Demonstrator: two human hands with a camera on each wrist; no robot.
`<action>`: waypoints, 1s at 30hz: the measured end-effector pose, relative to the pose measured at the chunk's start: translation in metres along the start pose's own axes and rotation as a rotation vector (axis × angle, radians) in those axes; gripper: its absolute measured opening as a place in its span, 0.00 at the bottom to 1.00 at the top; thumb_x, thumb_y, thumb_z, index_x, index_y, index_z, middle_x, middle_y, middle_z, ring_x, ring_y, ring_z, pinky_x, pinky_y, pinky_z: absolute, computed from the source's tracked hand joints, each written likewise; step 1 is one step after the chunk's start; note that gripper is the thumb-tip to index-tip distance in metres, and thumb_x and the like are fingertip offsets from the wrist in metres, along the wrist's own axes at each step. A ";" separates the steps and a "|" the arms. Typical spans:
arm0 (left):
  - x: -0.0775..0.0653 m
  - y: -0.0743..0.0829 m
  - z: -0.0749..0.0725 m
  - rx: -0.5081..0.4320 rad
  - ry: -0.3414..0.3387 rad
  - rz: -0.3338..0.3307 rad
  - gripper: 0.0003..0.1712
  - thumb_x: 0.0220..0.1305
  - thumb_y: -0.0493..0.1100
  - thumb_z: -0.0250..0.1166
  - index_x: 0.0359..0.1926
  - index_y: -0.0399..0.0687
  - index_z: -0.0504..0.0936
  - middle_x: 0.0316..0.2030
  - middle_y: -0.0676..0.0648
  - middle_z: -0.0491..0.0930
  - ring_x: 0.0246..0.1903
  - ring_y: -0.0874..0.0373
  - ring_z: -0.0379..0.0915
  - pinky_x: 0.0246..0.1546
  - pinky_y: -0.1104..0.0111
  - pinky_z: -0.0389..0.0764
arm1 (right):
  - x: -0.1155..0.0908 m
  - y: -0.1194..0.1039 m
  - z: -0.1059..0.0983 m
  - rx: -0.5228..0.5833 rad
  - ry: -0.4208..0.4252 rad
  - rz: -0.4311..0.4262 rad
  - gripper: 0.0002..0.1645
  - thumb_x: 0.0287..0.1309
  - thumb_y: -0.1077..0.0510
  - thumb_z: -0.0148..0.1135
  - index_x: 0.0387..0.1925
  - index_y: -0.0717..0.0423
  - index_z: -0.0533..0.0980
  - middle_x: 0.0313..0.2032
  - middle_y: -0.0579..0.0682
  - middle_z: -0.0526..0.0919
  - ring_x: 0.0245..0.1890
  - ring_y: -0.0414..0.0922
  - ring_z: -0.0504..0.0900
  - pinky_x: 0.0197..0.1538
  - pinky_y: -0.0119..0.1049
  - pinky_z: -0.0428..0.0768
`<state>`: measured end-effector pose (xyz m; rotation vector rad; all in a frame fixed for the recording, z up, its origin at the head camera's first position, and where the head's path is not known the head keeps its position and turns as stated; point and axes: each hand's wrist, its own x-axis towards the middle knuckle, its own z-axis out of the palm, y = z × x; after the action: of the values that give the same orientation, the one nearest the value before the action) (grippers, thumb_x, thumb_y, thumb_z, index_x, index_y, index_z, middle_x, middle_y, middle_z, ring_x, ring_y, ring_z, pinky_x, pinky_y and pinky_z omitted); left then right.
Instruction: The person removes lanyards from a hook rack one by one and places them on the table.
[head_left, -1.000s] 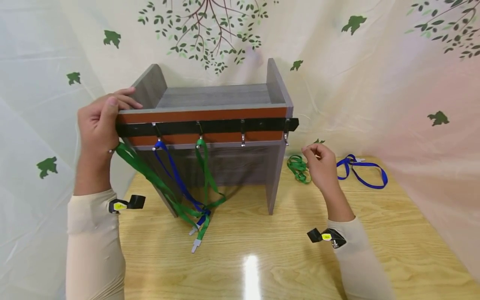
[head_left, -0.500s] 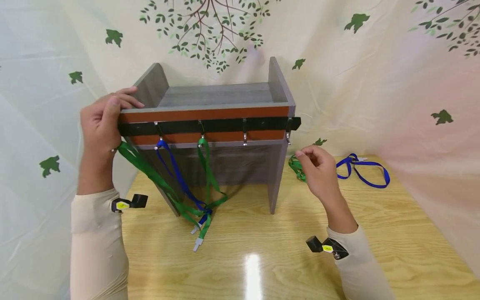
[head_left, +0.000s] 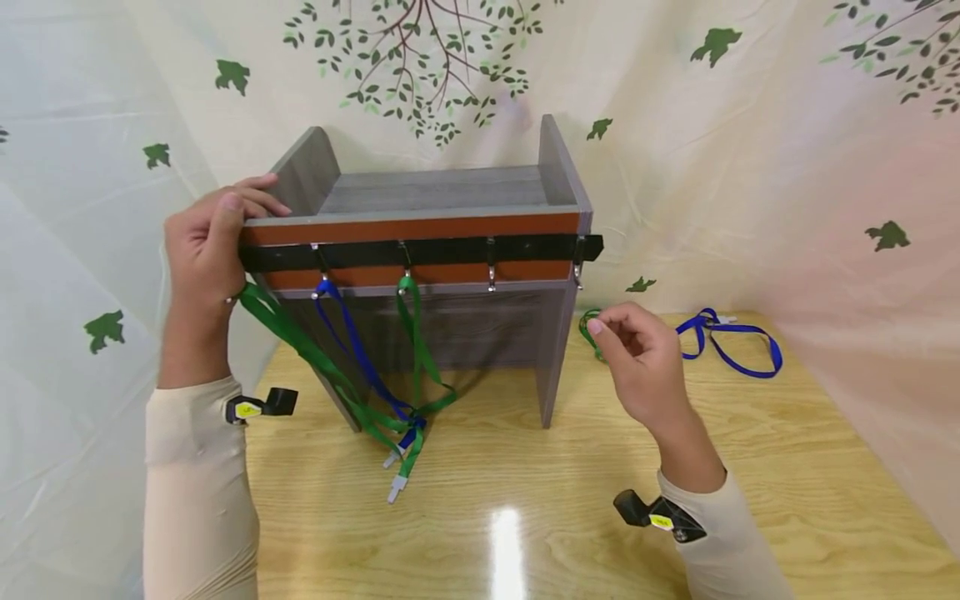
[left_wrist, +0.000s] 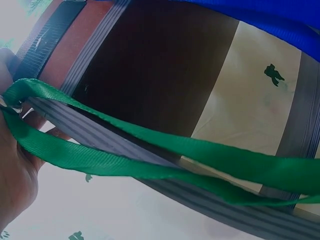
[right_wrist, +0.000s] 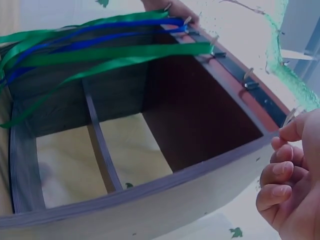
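Note:
My left hand (head_left: 212, 242) grips the top left corner of a grey wooden shelf (head_left: 442, 190), thumb in front and fingers over the edge. A black hook rail (head_left: 450, 252) runs across its orange-brown front. Green lanyards (head_left: 423, 350) hang from the leftmost hook, beside the left wrist, and from a middle hook, with a blue lanyard (head_left: 348, 337) between them. Two hooks at the right bear nothing. My right hand (head_left: 647, 362) hovers right of the shelf, fingers loosely curled with nothing seen in them. Behind it, a bunched green lanyard (head_left: 588, 329) lies partly hidden.
Farther right on the wooden table (head_left: 465, 467) lies a loose blue lanyard (head_left: 750, 332) spread in a loop. The hanging lanyards' white clips (head_left: 397, 487) reach the tabletop before the shelf. A leaf-printed cloth (head_left: 675, 167) stands close behind.
My right hand has moved down and a little toward me, and now covers more of the bunched green lanyard. My left hand keeps its grip; the whole head view has shifted slightly.

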<state>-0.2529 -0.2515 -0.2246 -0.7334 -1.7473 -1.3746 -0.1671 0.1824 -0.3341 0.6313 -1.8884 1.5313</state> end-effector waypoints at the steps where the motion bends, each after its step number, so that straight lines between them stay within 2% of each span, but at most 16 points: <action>1: 0.000 0.000 0.000 -0.002 -0.004 0.000 0.25 0.74 0.40 0.49 0.30 0.26 0.86 0.32 0.58 0.91 0.56 0.55 0.86 0.64 0.69 0.81 | -0.001 -0.002 0.001 0.000 -0.010 -0.008 0.06 0.64 0.74 0.59 0.33 0.67 0.79 0.21 0.40 0.71 0.19 0.36 0.64 0.23 0.35 0.63; 5: 0.000 -0.001 0.000 -0.003 -0.010 -0.008 0.25 0.75 0.40 0.49 0.31 0.26 0.86 0.33 0.57 0.91 0.57 0.55 0.86 0.63 0.69 0.81 | -0.005 -0.006 0.003 -0.007 -0.072 -0.029 0.08 0.63 0.75 0.59 0.35 0.66 0.82 0.23 0.41 0.73 0.21 0.36 0.66 0.23 0.34 0.64; 10: -0.002 -0.002 -0.001 0.000 -0.007 -0.017 0.24 0.75 0.40 0.50 0.31 0.30 0.87 0.33 0.57 0.91 0.57 0.55 0.86 0.62 0.70 0.81 | -0.007 -0.009 0.003 -0.046 -0.155 -0.047 0.10 0.64 0.74 0.60 0.38 0.62 0.85 0.23 0.43 0.76 0.21 0.34 0.70 0.23 0.29 0.69; 13: -0.002 -0.001 -0.002 0.010 -0.007 -0.017 0.25 0.75 0.41 0.50 0.31 0.25 0.86 0.33 0.57 0.91 0.57 0.54 0.86 0.62 0.70 0.82 | -0.008 -0.012 0.002 -0.082 -0.180 -0.069 0.12 0.65 0.73 0.60 0.39 0.61 0.87 0.24 0.45 0.80 0.19 0.34 0.72 0.22 0.27 0.69; 16: -0.002 0.000 -0.002 0.017 -0.004 -0.014 0.26 0.75 0.40 0.50 0.31 0.23 0.85 0.33 0.57 0.91 0.57 0.54 0.86 0.63 0.69 0.81 | -0.008 -0.014 0.002 -0.095 -0.219 -0.058 0.13 0.69 0.72 0.58 0.45 0.62 0.87 0.26 0.49 0.88 0.16 0.36 0.73 0.17 0.27 0.66; 20: -0.002 0.000 -0.002 0.018 -0.002 -0.010 0.25 0.74 0.40 0.50 0.30 0.27 0.86 0.32 0.57 0.91 0.57 0.53 0.86 0.63 0.68 0.81 | -0.009 -0.017 0.003 -0.120 -0.310 -0.013 0.15 0.74 0.68 0.56 0.52 0.60 0.86 0.37 0.52 0.94 0.17 0.34 0.79 0.15 0.27 0.64; 23: -0.002 0.000 -0.002 0.021 -0.003 -0.008 0.25 0.74 0.40 0.50 0.30 0.26 0.86 0.32 0.57 0.91 0.57 0.53 0.86 0.63 0.68 0.81 | -0.010 -0.021 0.004 -0.155 -0.375 0.001 0.17 0.75 0.66 0.56 0.55 0.55 0.87 0.36 0.47 0.92 0.22 0.32 0.83 0.18 0.27 0.68; 25: -0.002 0.001 -0.001 0.019 -0.004 -0.004 0.26 0.74 0.40 0.50 0.30 0.24 0.85 0.32 0.57 0.91 0.57 0.53 0.86 0.63 0.68 0.81 | -0.010 -0.022 0.005 -0.172 -0.397 -0.006 0.17 0.74 0.66 0.57 0.55 0.52 0.87 0.31 0.43 0.90 0.21 0.32 0.81 0.18 0.27 0.68; 28: -0.001 0.000 -0.001 0.002 -0.004 0.001 0.26 0.74 0.40 0.50 0.31 0.21 0.84 0.32 0.56 0.91 0.57 0.52 0.86 0.64 0.68 0.81 | -0.010 -0.023 0.007 -0.153 -0.403 -0.026 0.18 0.72 0.67 0.59 0.55 0.53 0.88 0.36 0.47 0.92 0.21 0.32 0.79 0.18 0.26 0.66; 30: 0.000 0.001 0.000 0.004 -0.005 0.002 0.26 0.74 0.40 0.50 0.31 0.23 0.85 0.32 0.56 0.91 0.57 0.52 0.86 0.64 0.67 0.81 | -0.011 -0.023 0.009 -0.122 -0.399 -0.040 0.18 0.69 0.69 0.61 0.54 0.55 0.88 0.40 0.49 0.93 0.21 0.32 0.78 0.17 0.25 0.65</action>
<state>-0.2523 -0.2518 -0.2243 -0.7367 -1.7523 -1.3692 -0.1454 0.1685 -0.3277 0.9689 -2.2259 1.3237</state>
